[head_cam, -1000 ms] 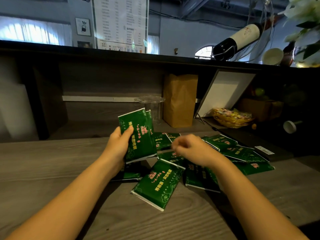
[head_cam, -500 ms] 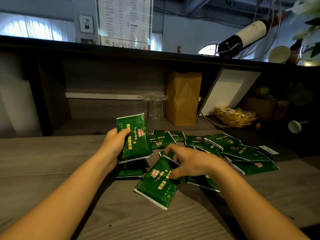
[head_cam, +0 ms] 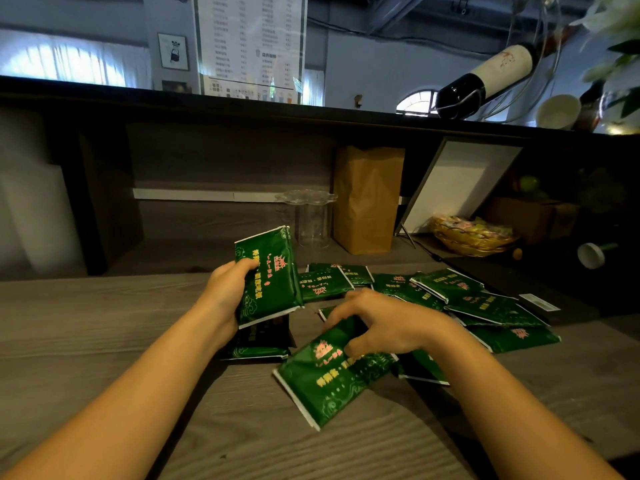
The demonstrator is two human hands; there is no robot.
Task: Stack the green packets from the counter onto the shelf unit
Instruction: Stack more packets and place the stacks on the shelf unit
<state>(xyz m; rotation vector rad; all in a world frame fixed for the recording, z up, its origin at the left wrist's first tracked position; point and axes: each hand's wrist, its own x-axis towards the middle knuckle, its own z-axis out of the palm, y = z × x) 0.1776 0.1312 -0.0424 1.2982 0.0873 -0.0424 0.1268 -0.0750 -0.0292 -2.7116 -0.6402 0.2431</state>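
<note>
Several green packets with pink and gold print lie scattered on the grey wooden counter point(head_cam: 104, 341). My left hand point(head_cam: 227, 292) grips a small upright stack of green packets point(head_cam: 268, 275), thumb across the front. My right hand point(head_cam: 384, 327) curls its fingers and thumb round the near packet point(head_cam: 329, 379), which lies tilted at the front of the pile. More loose packets point(head_cam: 446, 285) fan out to the right. Another packet point(head_cam: 256, 344) lies flat beneath the left hand. The shelf recess point(head_cam: 207, 247) opens behind the counter.
On the shelf stand a clear plastic cup point(head_cam: 313, 220), a brown paper bag point(head_cam: 367, 199), a leaning white board point(head_cam: 457, 185) and a yellow basket of sweets point(head_cam: 471, 233). A wine bottle point(head_cam: 485, 81) and paper cup point(head_cam: 557, 110) sit on the top ledge.
My right hand moved down from the middle of the pile onto the near packet and closed its fingers round it. The left hand kept holding its stack, shifting slightly.
</note>
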